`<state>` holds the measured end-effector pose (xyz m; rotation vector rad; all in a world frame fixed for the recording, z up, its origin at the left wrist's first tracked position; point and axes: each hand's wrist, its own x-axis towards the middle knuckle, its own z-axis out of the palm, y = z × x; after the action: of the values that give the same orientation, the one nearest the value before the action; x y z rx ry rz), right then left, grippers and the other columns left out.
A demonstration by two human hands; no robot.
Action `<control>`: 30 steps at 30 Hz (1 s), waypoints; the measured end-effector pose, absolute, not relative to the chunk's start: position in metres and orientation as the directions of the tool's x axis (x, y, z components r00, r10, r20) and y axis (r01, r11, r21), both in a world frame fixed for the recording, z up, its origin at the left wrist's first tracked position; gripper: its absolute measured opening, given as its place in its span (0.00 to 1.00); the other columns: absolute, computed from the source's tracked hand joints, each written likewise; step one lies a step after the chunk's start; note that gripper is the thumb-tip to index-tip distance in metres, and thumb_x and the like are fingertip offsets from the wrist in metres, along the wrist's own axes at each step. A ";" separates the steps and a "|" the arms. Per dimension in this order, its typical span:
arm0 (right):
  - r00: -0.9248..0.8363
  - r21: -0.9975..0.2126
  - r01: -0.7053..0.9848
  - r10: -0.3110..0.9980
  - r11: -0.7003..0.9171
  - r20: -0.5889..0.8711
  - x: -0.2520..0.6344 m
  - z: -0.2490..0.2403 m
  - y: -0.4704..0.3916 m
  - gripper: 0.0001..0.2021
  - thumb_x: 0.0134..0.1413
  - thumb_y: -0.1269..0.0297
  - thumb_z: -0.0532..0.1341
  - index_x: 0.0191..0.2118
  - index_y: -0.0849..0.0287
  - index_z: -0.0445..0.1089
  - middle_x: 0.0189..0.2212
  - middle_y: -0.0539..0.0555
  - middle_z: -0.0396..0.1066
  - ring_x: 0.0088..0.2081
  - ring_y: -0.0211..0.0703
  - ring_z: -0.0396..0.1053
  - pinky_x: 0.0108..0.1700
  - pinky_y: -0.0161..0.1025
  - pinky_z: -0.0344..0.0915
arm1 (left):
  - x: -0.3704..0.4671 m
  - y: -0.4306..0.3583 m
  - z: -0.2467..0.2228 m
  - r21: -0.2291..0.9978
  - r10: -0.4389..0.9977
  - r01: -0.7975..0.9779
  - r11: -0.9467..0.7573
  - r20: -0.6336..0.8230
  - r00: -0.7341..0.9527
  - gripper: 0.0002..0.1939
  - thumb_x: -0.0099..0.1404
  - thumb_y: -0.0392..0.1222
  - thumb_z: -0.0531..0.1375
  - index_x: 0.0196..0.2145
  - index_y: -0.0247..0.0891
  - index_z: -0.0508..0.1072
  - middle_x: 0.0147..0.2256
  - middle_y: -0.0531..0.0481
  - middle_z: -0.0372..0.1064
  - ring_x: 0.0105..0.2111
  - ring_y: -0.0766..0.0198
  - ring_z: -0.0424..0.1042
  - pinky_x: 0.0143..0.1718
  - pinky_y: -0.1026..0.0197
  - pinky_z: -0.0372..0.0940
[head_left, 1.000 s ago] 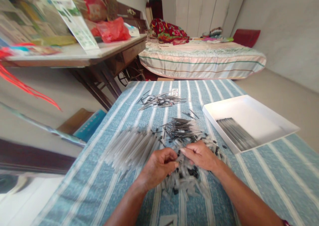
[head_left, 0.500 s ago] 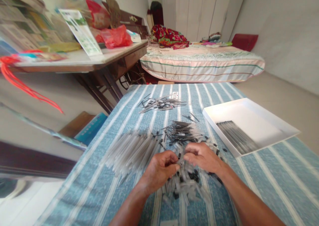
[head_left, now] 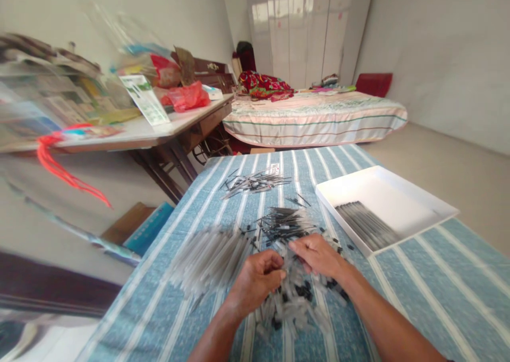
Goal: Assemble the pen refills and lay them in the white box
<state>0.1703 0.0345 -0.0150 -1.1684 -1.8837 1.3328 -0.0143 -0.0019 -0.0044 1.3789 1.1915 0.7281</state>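
Beyond both the left hand point(head_left: 258, 274) and the right hand point(head_left: 319, 255), a white patch on the blue striped tablecloth point(head_left: 191, 202) bears dark lettering point(head_left: 274, 169), set sideways, that begins "Wi"; the letters after that are uncertain. Farther off, to the left of the left hand, the green-and-white printed card point(head_left: 145, 100) on the desk and the blue box point(head_left: 149, 229) below it carry markings too blurred to read.

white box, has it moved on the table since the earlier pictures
No. Judged against the striped tablecloth, the white box sits over the same stripes; only the camera's view has shifted.
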 end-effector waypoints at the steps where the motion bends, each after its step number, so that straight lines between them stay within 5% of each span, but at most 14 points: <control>1: -0.482 -0.942 0.314 0.875 0.119 -0.050 0.171 -0.015 0.035 0.22 0.56 0.51 0.50 0.16 0.59 0.56 0.10 0.45 0.59 0.13 0.32 0.57 0.17 0.28 0.52 | -0.013 -0.002 -0.003 0.960 0.937 0.251 0.124 -0.196 0.288 0.04 0.52 0.36 0.57 0.25 0.36 0.63 0.16 0.59 0.56 0.17 0.72 0.58 0.19 0.68 0.53; 4: -0.539 -0.971 0.220 0.841 0.097 -0.038 0.173 -0.014 0.035 0.15 0.51 0.53 0.56 0.22 0.58 0.60 0.14 0.44 0.64 0.15 0.33 0.61 0.18 0.28 0.56 | -0.012 -0.001 0.002 0.955 0.951 0.276 0.112 -0.184 0.250 0.03 0.52 0.35 0.58 0.25 0.35 0.64 0.17 0.58 0.57 0.17 0.71 0.59 0.19 0.68 0.55; 8: -0.517 -0.966 0.243 0.854 0.091 -0.050 0.172 -0.013 0.034 0.23 0.55 0.49 0.51 0.16 0.59 0.56 0.10 0.45 0.60 0.11 0.31 0.56 0.15 0.28 0.51 | -0.009 -0.005 0.014 0.945 0.964 0.315 0.084 -0.157 0.216 0.03 0.51 0.34 0.58 0.25 0.36 0.65 0.16 0.58 0.58 0.17 0.70 0.60 0.18 0.68 0.55; 13: -0.540 -0.986 0.110 0.841 0.124 0.045 0.171 -0.013 0.034 0.17 0.49 0.51 0.57 0.21 0.59 0.60 0.13 0.44 0.63 0.14 0.32 0.60 0.17 0.28 0.55 | -0.003 -0.012 0.024 0.922 0.976 0.382 0.054 -0.130 0.174 0.02 0.51 0.34 0.57 0.25 0.36 0.65 0.16 0.58 0.59 0.17 0.70 0.60 0.19 0.67 0.55; 17: -0.544 -0.980 0.158 0.839 0.125 0.019 0.171 -0.016 0.035 0.25 0.54 0.45 0.50 0.15 0.59 0.56 0.08 0.45 0.59 0.10 0.31 0.55 0.14 0.29 0.50 | -0.001 -0.016 0.026 0.898 0.982 0.440 0.017 -0.097 0.160 0.02 0.51 0.35 0.57 0.25 0.35 0.65 0.17 0.57 0.59 0.17 0.70 0.60 0.19 0.68 0.53; 21: -0.575 -0.992 0.047 0.815 0.119 0.071 0.169 -0.018 0.034 0.18 0.49 0.48 0.57 0.22 0.58 0.61 0.13 0.44 0.64 0.13 0.33 0.60 0.16 0.29 0.55 | -0.003 -0.022 0.026 0.884 0.988 0.468 -0.011 -0.062 0.140 0.01 0.52 0.35 0.56 0.25 0.35 0.65 0.17 0.58 0.57 0.18 0.71 0.57 0.19 0.68 0.52; 26: -0.586 -0.989 0.076 0.808 0.126 0.058 0.165 -0.020 0.031 0.24 0.53 0.47 0.51 0.16 0.58 0.57 0.10 0.45 0.61 0.11 0.33 0.58 0.15 0.29 0.52 | -0.005 -0.028 0.025 0.840 0.990 0.535 -0.091 0.020 0.137 0.01 0.51 0.34 0.56 0.23 0.35 0.66 0.18 0.58 0.56 0.20 0.71 0.57 0.21 0.68 0.51; 30: -0.590 -0.995 0.012 0.804 0.103 0.076 0.162 -0.021 0.030 0.16 0.50 0.50 0.57 0.23 0.59 0.62 0.13 0.45 0.65 0.13 0.33 0.60 0.17 0.29 0.55 | -0.005 -0.028 0.023 0.792 0.989 0.599 -0.116 0.036 0.144 0.01 0.52 0.34 0.55 0.24 0.36 0.65 0.19 0.58 0.55 0.20 0.70 0.56 0.22 0.68 0.52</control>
<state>0.1621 0.0302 -0.0214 -0.8027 -1.7342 1.5545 -0.0052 -0.0281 0.0226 1.7938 1.5236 0.7908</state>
